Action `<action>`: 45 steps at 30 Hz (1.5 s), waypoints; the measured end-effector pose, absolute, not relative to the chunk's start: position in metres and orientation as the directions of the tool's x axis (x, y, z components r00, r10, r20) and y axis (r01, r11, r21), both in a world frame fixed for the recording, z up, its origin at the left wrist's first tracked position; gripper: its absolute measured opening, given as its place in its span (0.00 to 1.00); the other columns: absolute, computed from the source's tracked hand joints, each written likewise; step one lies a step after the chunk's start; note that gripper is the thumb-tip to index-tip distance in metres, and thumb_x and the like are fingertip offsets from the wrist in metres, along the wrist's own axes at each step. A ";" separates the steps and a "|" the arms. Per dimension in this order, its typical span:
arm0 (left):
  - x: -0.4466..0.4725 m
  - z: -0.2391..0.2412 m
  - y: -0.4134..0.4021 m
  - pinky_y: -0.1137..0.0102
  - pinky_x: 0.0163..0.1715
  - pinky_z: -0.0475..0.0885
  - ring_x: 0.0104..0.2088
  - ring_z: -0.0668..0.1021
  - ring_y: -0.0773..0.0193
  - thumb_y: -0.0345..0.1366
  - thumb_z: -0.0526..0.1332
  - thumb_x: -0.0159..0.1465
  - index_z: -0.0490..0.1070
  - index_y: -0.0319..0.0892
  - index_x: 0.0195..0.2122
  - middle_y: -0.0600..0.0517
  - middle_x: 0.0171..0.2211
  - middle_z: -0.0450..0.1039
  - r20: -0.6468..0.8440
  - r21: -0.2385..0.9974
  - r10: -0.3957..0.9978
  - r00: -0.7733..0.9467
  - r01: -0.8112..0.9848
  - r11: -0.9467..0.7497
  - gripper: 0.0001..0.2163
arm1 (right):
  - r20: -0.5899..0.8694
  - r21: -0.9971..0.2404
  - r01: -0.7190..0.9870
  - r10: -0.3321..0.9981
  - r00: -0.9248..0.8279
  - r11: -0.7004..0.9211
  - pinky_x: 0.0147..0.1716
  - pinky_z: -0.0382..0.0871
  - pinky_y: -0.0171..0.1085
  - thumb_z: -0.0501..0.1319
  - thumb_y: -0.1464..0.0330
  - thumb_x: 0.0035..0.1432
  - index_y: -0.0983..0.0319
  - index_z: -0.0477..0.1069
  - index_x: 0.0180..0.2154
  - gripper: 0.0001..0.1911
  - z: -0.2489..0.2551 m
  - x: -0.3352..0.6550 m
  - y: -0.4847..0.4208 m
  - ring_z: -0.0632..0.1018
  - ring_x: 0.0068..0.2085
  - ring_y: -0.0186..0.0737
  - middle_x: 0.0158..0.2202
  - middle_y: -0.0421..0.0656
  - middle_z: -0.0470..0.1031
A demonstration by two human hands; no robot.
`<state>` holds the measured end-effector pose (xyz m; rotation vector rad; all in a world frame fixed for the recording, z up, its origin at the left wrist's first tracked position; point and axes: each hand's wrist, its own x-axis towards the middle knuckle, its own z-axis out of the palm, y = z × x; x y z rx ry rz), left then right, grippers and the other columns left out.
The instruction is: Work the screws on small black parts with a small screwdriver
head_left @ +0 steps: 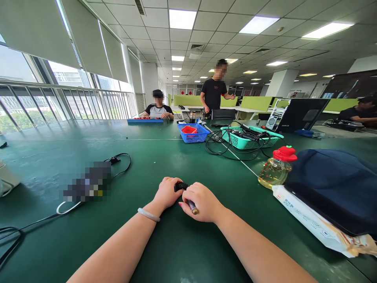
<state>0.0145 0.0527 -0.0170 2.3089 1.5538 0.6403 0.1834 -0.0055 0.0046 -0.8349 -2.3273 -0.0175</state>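
Note:
Both my hands rest together on the green table [88, 145] near its front middle. My left hand [166, 192], with a pale bangle on its wrist, is curled around a small black object [180, 186]. My right hand [200, 202] is closed round a thin dark tool with a brass-coloured end [193, 207], and its fingers touch the black object too. How the tool meets the object is hidden by my fingers.
A bottle of yellow liquid with a red cap [277, 167], a white packet [318, 224] and a dark blue bag [335, 184] lie at right. A blue basket [193, 133], a teal basket [250, 138] and black cables sit farther back. Three people are at the far end.

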 end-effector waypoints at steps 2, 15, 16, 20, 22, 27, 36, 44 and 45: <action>0.015 -0.017 0.053 0.58 0.55 0.69 0.54 0.73 0.49 0.34 0.63 0.59 0.78 0.46 0.45 0.48 0.46 0.80 0.208 0.461 0.924 0.322 0.800 -0.383 0.13 | 0.564 -0.176 0.572 0.558 -0.608 0.801 0.30 0.59 0.37 0.59 0.69 0.57 0.58 0.64 0.23 0.11 0.004 0.183 -0.006 0.67 0.24 0.35 0.22 0.38 0.70; 0.014 -0.015 0.051 0.57 0.55 0.69 0.54 0.73 0.49 0.34 0.64 0.58 0.77 0.45 0.45 0.48 0.45 0.80 0.201 0.474 0.925 0.322 0.795 -0.379 0.13 | 0.614 -0.141 0.607 0.550 -0.566 0.782 0.29 0.55 0.38 0.55 0.70 0.62 0.59 0.68 0.24 0.13 0.004 0.189 -0.003 0.67 0.24 0.35 0.21 0.39 0.70; 0.014 -0.015 0.052 0.58 0.55 0.69 0.54 0.73 0.49 0.34 0.64 0.58 0.77 0.45 0.45 0.48 0.45 0.80 0.195 0.475 0.927 0.320 0.796 -0.375 0.13 | 0.609 -0.140 0.609 0.553 -0.569 0.781 0.29 0.55 0.38 0.55 0.70 0.62 0.59 0.68 0.24 0.13 0.004 0.189 -0.003 0.67 0.24 0.35 0.21 0.39 0.70; 0.015 -0.015 0.052 0.57 0.55 0.69 0.55 0.73 0.49 0.34 0.64 0.58 0.77 0.45 0.45 0.48 0.45 0.80 0.200 0.474 0.927 0.318 0.797 -0.375 0.13 | 0.607 -0.126 0.605 0.543 -0.580 0.786 0.29 0.54 0.38 0.55 0.70 0.62 0.59 0.68 0.24 0.14 0.003 0.189 -0.003 0.66 0.24 0.35 0.21 0.39 0.70; 0.014 -0.016 0.052 0.57 0.55 0.69 0.54 0.73 0.49 0.34 0.64 0.58 0.78 0.46 0.44 0.48 0.45 0.80 0.206 0.472 0.925 0.320 0.795 -0.380 0.12 | 0.616 -0.114 0.607 0.535 -0.578 0.787 0.29 0.54 0.38 0.55 0.70 0.62 0.59 0.68 0.24 0.14 0.002 0.189 -0.002 0.66 0.24 0.35 0.21 0.39 0.70; 0.014 -0.018 0.054 0.57 0.56 0.69 0.54 0.73 0.49 0.35 0.64 0.58 0.78 0.45 0.44 0.48 0.45 0.80 0.204 0.476 0.926 0.319 0.794 -0.378 0.12 | 0.649 -0.129 0.610 0.532 -0.544 0.782 0.29 0.55 0.37 0.54 0.70 0.64 0.59 0.67 0.24 0.16 0.002 0.191 0.000 0.66 0.24 0.35 0.21 0.39 0.69; 0.013 -0.019 0.054 0.56 0.55 0.69 0.53 0.74 0.48 0.39 0.65 0.60 0.78 0.45 0.43 0.47 0.45 0.80 0.220 0.471 0.919 0.327 0.790 -0.393 0.11 | 0.618 -0.435 0.623 0.719 -0.319 0.650 0.29 0.59 0.35 0.51 0.65 0.67 0.58 0.65 0.23 0.19 0.002 0.197 0.005 0.68 0.25 0.35 0.21 0.38 0.69; 0.013 -0.020 0.056 0.56 0.56 0.69 0.54 0.73 0.48 0.39 0.67 0.59 0.78 0.44 0.43 0.47 0.45 0.80 0.209 0.485 0.924 0.321 0.786 -0.383 0.12 | 0.564 -0.555 0.582 0.783 -0.261 0.594 0.25 0.57 0.34 0.50 0.61 0.66 0.59 0.64 0.22 0.20 0.002 0.200 0.006 0.65 0.23 0.33 0.19 0.36 0.63; 0.013 -0.020 0.056 0.56 0.56 0.69 0.54 0.73 0.48 0.39 0.67 0.59 0.78 0.45 0.43 0.47 0.45 0.80 0.211 0.485 0.925 0.316 0.787 -0.380 0.12 | 0.561 -0.571 0.575 0.790 -0.247 0.586 0.25 0.57 0.33 0.50 0.61 0.66 0.59 0.65 0.22 0.21 0.001 0.200 0.006 0.66 0.22 0.33 0.19 0.36 0.63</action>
